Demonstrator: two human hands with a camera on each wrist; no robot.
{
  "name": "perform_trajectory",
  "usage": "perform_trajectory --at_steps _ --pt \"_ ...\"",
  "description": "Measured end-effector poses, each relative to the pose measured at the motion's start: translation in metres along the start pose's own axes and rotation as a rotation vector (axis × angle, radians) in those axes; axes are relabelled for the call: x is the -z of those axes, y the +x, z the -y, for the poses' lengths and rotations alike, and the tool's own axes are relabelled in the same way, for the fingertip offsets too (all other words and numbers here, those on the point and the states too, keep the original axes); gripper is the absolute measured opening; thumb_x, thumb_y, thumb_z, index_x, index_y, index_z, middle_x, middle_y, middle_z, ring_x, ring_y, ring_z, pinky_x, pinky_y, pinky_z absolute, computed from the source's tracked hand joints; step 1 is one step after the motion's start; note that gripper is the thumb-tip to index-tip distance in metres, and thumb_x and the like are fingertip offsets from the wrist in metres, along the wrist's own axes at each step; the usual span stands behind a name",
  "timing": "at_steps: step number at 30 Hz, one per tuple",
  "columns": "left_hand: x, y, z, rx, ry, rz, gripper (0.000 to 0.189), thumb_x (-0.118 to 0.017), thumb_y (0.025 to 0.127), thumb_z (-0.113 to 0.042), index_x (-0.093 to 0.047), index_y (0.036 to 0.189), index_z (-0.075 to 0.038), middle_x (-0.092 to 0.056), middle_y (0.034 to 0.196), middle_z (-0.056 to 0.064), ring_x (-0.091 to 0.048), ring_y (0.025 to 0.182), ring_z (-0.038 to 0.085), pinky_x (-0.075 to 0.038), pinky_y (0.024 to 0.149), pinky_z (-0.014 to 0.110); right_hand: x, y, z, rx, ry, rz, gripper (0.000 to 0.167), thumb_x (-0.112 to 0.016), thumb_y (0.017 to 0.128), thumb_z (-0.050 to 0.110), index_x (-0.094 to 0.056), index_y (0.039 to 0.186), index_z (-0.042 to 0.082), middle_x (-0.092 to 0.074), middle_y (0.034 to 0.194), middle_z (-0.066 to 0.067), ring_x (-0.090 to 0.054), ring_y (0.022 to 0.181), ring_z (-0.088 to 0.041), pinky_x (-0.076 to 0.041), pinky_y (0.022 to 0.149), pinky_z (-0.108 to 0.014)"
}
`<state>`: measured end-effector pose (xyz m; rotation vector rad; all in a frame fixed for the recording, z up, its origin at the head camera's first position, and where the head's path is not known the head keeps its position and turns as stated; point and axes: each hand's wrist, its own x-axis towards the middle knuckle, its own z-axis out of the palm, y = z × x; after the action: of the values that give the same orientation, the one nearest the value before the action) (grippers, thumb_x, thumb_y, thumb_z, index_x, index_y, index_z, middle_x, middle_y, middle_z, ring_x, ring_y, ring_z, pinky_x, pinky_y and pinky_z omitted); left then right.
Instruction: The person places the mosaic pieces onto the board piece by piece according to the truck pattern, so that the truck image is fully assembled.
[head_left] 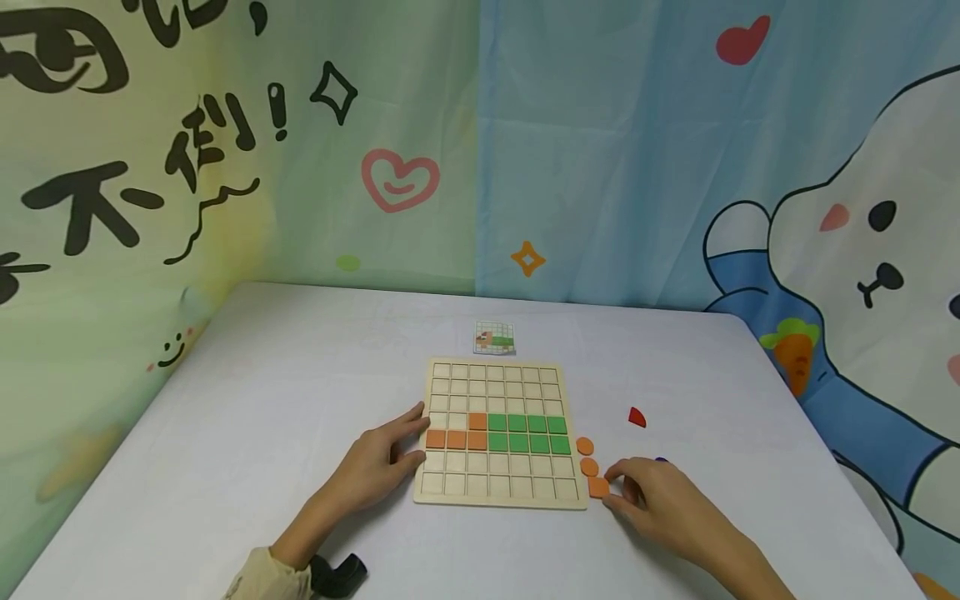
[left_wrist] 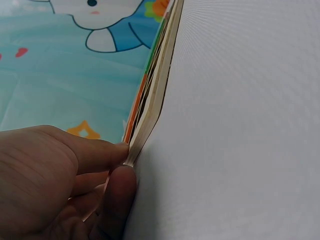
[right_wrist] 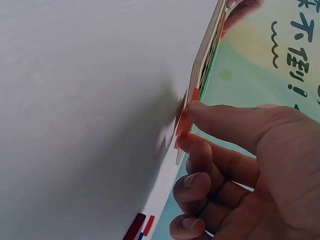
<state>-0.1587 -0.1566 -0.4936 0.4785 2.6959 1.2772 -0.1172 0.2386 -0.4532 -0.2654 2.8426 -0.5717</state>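
A wooden grid board lies on the table with a block of green square tiles and several orange square tiles set in its middle rows. My left hand rests against the board's left edge, its fingertips and thumb touching the rim; the left wrist view shows them at the board's corner. Just off the board's lower right side, my right hand pinches a loose orange square tile between thumb and index finger. In the right wrist view this orange tile shows edge-on, partly covered by the fingertips.
Two round orange pieces lie along the board's right edge. A red quarter-round piece is farther right, and a blue piece peeks out behind the right hand. A small picture card lies beyond the board. Printed curtains hang behind the table.
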Motion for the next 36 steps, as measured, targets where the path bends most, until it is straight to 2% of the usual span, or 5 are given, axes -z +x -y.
perform_trajectory --at_steps 3,12,16,27,36 --pt "0.000 0.000 0.000 -0.005 -0.004 0.000 0.052 -0.074 0.098 -0.010 -0.061 0.148 -0.003 -0.047 0.166 0.010 -0.039 0.060 0.000 -0.041 0.059 0.021 0.001 0.000 0.001 0.018 -0.005 -0.019 0.025 -0.084 0.091 0.027 -0.077 0.112 0.016 -0.052 0.071 0.009 -0.045 0.067 -0.004 -0.039 0.062 -0.021" --pt "0.000 0.000 -0.001 0.028 -0.009 0.003 0.053 -0.075 0.097 -0.010 -0.061 0.148 -0.005 -0.047 0.166 0.007 -0.040 0.061 0.000 -0.041 0.060 0.020 0.003 0.010 0.010 0.150 0.010 -0.111 0.019 -0.080 0.094 0.023 -0.077 0.110 0.012 -0.050 0.071 0.012 -0.043 0.066 0.000 -0.039 0.061 -0.020" --pt "0.000 0.000 -0.001 0.010 -0.010 0.002 0.053 -0.074 0.098 -0.010 -0.061 0.148 -0.003 -0.047 0.166 0.009 -0.040 0.061 0.000 -0.041 0.060 0.021 0.002 0.019 0.017 0.190 0.001 -0.142 0.019 -0.081 0.094 0.023 -0.077 0.109 0.011 -0.050 0.071 0.012 -0.044 0.068 0.000 -0.039 0.061 -0.019" --pt "0.001 -0.001 0.000 -0.014 -0.012 0.004 0.053 -0.074 0.098 -0.010 -0.061 0.148 -0.002 -0.047 0.166 0.011 -0.038 0.060 -0.001 -0.041 0.059 0.020 0.000 0.042 0.041 0.246 0.049 -0.135 0.020 -0.080 0.096 0.023 -0.076 0.110 0.009 -0.051 0.069 0.010 -0.042 0.063 -0.001 -0.039 0.058 -0.020" --pt "0.001 -0.001 0.001 -0.014 -0.016 0.002 0.053 -0.074 0.098 -0.010 -0.060 0.148 -0.002 -0.048 0.166 0.012 -0.040 0.061 0.000 -0.041 0.059 0.021 -0.005 0.060 0.058 0.249 0.051 -0.129 0.022 -0.079 0.097 0.023 -0.076 0.113 0.009 -0.052 0.068 0.010 -0.044 0.063 -0.003 -0.039 0.059 -0.020"
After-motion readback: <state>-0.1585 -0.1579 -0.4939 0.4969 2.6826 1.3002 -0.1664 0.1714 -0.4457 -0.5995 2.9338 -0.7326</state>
